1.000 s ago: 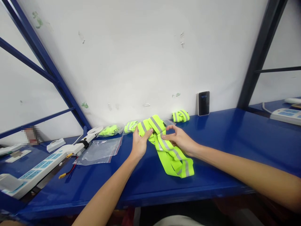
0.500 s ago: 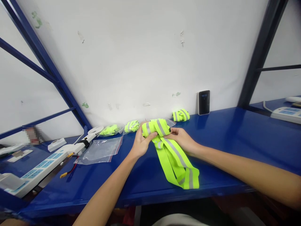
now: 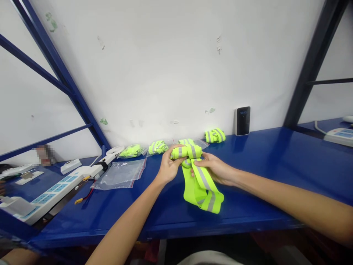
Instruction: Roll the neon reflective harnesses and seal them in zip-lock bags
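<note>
Fluorescent yellow-green elastic band (image 3: 200, 191) with grey reflective stripes is gathered into a narrow folded bundle at its top, held just above the blue steel shelf (image 3: 248, 184), while its loose loop hangs down and rests on the shelf. The left hand (image 3: 171, 167) closes around the bundle, fingers curled over it. The right hand (image 3: 212, 170) grips the band just beside and below the bundle, fingers closed on the fabric. Behind the hands, four small folded bands (image 3: 215, 135) lie in a row near the wall, some on clear bags. A flat zip bag (image 3: 120, 175) lies left of the left hand, near a white power strip (image 3: 59, 189) and a small white fan (image 3: 114, 150). A black device (image 3: 243, 120) stands upright against the wall.
</note>
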`<state>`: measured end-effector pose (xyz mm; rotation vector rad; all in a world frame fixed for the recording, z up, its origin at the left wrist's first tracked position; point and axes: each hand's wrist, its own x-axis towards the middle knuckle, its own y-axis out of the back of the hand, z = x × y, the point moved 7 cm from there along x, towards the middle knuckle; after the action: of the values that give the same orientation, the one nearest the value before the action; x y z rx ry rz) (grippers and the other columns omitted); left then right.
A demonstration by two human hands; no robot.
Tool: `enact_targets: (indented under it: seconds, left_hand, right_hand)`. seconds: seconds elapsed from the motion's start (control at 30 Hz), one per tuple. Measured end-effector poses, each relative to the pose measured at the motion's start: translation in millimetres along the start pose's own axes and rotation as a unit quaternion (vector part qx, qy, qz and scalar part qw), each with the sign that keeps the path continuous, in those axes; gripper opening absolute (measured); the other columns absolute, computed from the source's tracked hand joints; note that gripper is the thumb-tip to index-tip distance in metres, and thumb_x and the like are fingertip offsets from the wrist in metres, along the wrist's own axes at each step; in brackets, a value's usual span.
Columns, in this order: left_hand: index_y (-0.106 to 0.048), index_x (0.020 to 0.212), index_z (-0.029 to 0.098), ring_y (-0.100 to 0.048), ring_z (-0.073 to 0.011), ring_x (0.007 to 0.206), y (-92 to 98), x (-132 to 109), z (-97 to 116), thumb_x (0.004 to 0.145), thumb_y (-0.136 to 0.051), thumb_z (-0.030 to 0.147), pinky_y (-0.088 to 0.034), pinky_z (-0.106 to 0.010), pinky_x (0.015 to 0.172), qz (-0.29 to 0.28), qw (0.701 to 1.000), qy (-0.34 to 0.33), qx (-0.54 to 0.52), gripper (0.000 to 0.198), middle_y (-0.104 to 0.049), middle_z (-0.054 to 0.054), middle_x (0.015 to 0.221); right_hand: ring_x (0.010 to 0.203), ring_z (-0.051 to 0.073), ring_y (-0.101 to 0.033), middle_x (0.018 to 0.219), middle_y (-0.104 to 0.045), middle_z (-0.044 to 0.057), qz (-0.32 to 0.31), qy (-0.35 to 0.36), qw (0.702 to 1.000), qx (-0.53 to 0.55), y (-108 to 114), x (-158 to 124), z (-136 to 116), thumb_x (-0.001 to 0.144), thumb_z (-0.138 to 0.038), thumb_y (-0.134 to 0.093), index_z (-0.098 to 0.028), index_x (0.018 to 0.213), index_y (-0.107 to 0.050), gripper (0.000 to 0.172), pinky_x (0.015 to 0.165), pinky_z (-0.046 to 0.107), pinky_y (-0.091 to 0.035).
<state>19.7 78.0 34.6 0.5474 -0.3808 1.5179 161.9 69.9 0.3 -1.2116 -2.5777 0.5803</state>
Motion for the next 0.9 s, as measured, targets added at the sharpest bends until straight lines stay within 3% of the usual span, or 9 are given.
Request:
enact_targets:
  seconds: [0.1,0.33,0.43,0.5,0.6,0.67,0.77,0.9]
  left_hand:
    - [-0.07,0.095,0.021,-0.06,-0.0248,0.107,-4.1,-2,11,0.073,-0.07,0.018,-0.043,-0.038,0.098,-0.029,0.997,-0.066,0.024,0.022,-0.067,-0.007,0.107]
    - [-0.07,0.099,0.024,-0.057,-0.0253,0.113,-8.6,-6,16,0.073,-0.054,0.006,-0.04,-0.042,0.102,-0.08,0.981,-0.137,0.11,0.036,-0.064,-0.008,0.116]
    - [-0.069,0.102,0.025,-0.055,-0.0252,0.117,-9.0,-9,17,0.072,-0.049,0.003,-0.04,-0.043,0.102,-0.103,0.972,-0.158,0.14,0.042,-0.061,-0.009,0.12]
    - [-0.067,0.107,0.025,-0.051,-0.0266,0.122,-10.0,-11,18,0.074,-0.05,0.005,-0.037,-0.045,0.105,-0.128,0.969,-0.151,0.148,0.042,-0.057,-0.01,0.125]
    - [-0.065,0.111,0.024,-0.038,-0.0314,0.135,-13.4,-14,17,0.073,-0.06,0.014,-0.028,-0.048,0.112,-0.16,0.975,-0.109,0.107,0.039,-0.049,-0.011,0.137]
    - [-0.06,0.118,0.025,-0.035,-0.033,0.137,-16.4,-15,14,0.072,-0.067,0.023,-0.03,-0.047,0.111,-0.153,0.986,-0.061,0.016,0.047,-0.045,-0.01,0.141]
    - [-0.041,0.134,0.029,-0.049,-0.0287,0.127,-22.6,-13,-1,0.072,-0.074,0.033,-0.041,-0.041,0.104,-0.099,0.983,0.042,-0.149,0.071,-0.051,-0.009,0.136]
    - [-0.029,0.14,0.034,-0.06,-0.023,0.114,-31.2,-14,-23,0.067,-0.079,0.025,-0.047,-0.039,0.097,-0.05,0.949,0.177,-0.257,0.089,-0.056,-0.006,0.132]
  right_hand:
    - [0.068,0.018,-0.071,0.082,-0.07,0.005,0.013,-0.01,1.0,0.001,4,2,4,0.079,-0.011,-0.069,-0.016,0.109,-0.051,0.036,0.066,0.032,-0.06]
    - [0.08,0.02,-0.071,0.086,-0.071,0.006,-0.065,-0.046,0.994,0.078,-11,-4,-1,0.084,-0.014,-0.059,-0.015,0.112,-0.054,0.028,0.082,0.035,-0.056]
    - [0.073,0.019,-0.07,0.082,-0.071,0.007,-0.07,-0.073,0.991,0.09,-12,-6,0,0.092,-0.03,-0.052,-0.013,0.113,-0.056,0.027,0.076,0.033,-0.056]
    - [0.067,0.017,-0.069,0.079,-0.07,0.006,-0.048,-0.073,0.993,0.075,-8,-5,0,0.094,-0.031,-0.051,-0.013,0.114,-0.056,0.027,0.071,0.03,-0.056]
    - [0.065,0.016,-0.068,0.084,-0.072,0.005,0.007,-0.053,0.997,0.051,1,-3,-2,0.092,-0.024,-0.055,-0.018,0.119,-0.053,0.028,0.066,0.029,-0.056]
    - [0.068,0.017,-0.069,0.092,-0.072,0.006,0.032,-0.036,0.998,0.042,5,-1,-5,0.09,-0.023,-0.056,-0.02,0.122,-0.051,0.033,0.066,0.03,-0.057]
    - [0.081,0.02,-0.071,0.105,-0.071,0.006,0.045,0.014,0.998,0.032,7,0,-12,0.086,-0.019,-0.059,-0.023,0.125,-0.048,0.041,0.078,0.036,-0.057]
    - [0.091,0.023,-0.07,0.113,-0.068,0.007,0.063,0.04,0.997,-0.002,11,1,-14,0.081,-0.018,-0.064,-0.028,0.131,-0.042,0.055,0.084,0.041,-0.056]
